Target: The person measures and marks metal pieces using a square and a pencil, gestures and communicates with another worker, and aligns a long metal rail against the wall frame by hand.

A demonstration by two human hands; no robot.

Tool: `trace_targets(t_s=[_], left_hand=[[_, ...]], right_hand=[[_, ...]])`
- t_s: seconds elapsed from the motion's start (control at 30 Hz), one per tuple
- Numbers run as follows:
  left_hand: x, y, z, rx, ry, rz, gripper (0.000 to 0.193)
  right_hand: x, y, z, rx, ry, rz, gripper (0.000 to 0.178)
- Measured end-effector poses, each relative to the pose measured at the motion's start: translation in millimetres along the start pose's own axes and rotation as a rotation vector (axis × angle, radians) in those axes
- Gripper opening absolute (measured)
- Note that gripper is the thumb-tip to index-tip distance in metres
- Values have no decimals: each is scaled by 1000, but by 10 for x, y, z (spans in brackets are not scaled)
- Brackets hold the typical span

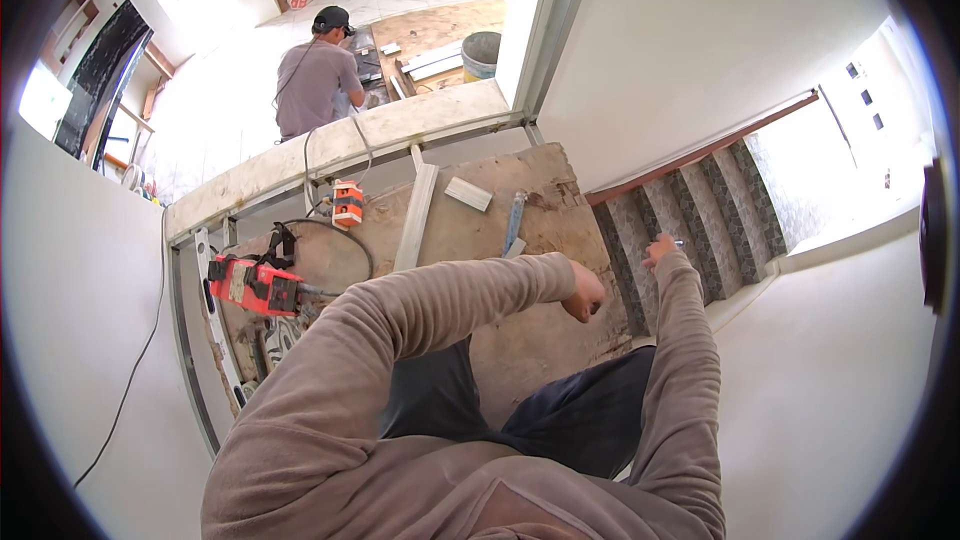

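Note:
My left hand point(585, 294) is held over the right edge of the worn landing, its fingers curled closed. Whatever it may hold is hidden from view. Farther right, over the dark stair steps, my right hand point(660, 251) is closed around a small silvery object point(680, 242), too small to name. On the landing point(530, 335) lie a long pale metal bar point(417, 215), a short pale metal piece point(468, 194) and a blue-handled tool point(516, 218). A red machine point(258, 285) with black straps stands at the left.
Dark patterned stairs point(700, 210) drop away at the right. An orange power socket box point(347, 204) with cables sits near the metal frame point(360, 158). A spirit level point(222, 330) leans at left. Beyond the ledge, a person point(318, 80) in a cap crouches near a bucket point(481, 55).

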State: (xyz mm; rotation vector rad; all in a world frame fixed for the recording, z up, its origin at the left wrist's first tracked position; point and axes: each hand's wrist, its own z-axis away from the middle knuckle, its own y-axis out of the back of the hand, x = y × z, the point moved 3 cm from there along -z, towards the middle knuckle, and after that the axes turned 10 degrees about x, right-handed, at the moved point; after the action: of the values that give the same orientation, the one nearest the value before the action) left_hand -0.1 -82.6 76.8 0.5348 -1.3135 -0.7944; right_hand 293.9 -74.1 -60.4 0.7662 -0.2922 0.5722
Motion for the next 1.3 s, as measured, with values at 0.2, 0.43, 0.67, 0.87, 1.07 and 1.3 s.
trace_targets(t_s=[0.2,0.43,0.67,0.87,1.07,1.3], left_hand=[[141,81,-109,-9,-16,-16,31],[139,100,-71,-8,17,5,32],[91,118,17,-16,54,1,34],[481,275,-315,31,-110,-24,35],[347,343,-302,38,-69,-11,37],[-441,672,270,180,301,48,45]], right_hand=[[209,-67,294,179,40,-36,46],[225,50,309,87,-79,-45,32],[119,78,126,162,13,-29,45],[843,-1004,337,147,-276,-226,42],[782,-945,421,371,-801,-1455,37],[127,733,836,621,-941,-1820,28]])
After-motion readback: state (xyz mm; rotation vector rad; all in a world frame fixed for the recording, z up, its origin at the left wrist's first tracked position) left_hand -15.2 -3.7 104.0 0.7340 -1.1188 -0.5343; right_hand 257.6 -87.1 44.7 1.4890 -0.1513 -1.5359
